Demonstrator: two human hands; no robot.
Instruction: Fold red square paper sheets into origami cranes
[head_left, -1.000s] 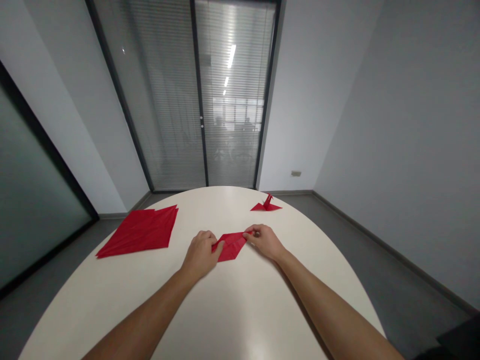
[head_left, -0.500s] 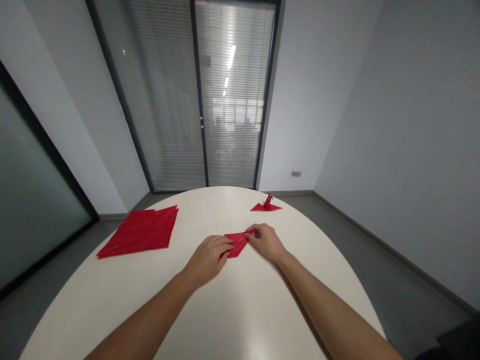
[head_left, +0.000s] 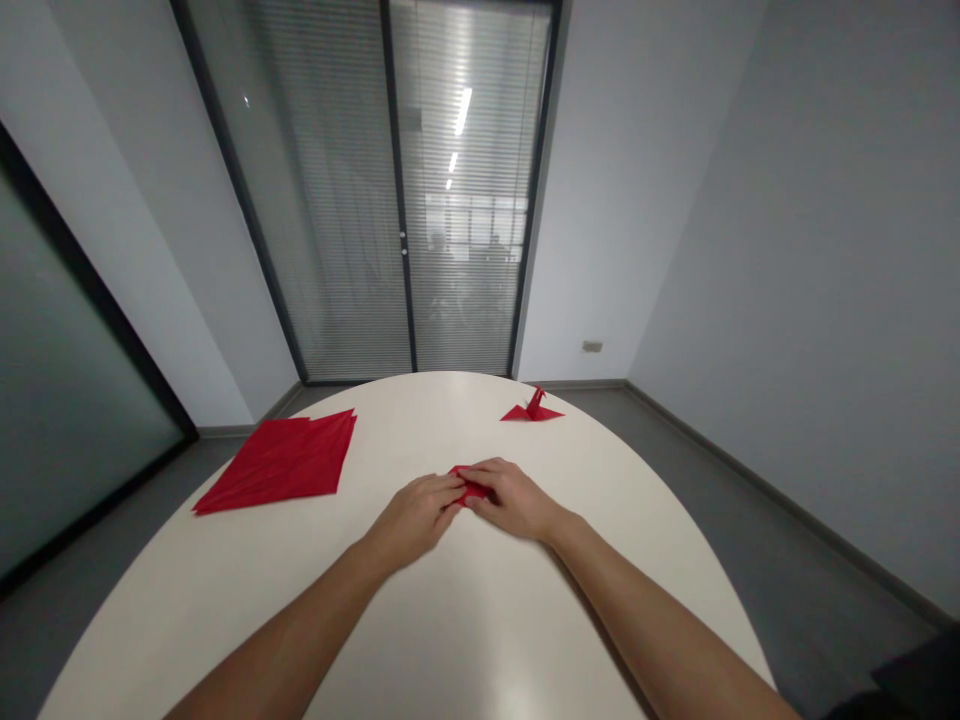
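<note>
A small folded piece of red paper (head_left: 475, 490) lies on the table between my two hands, mostly covered by them. My left hand (head_left: 421, 508) grips its left side, fingertips on top and thumb at the near edge. From the right, my right hand (head_left: 514, 497) rests over the paper with fingers stretched across it and the thumb apart along the near edge. Some red shows in the gap between finger and thumb. Farther back stands a red paper crane (head_left: 533, 409) with its wings spread.
A stack of red paper sheets (head_left: 281, 465) lies at the left of the round white table (head_left: 420, 640). Behind the table are a glass partition with blinds (head_left: 465, 300) and a grey wall (head_left: 615, 200). A dark object (head_left: 919, 675) shows at the lower right.
My right hand has let go of its pinch on the paper's upper right corner and moved left and down, flattening over it. The paper's right part now looks folded over or covered. My left hand barely moved.
</note>
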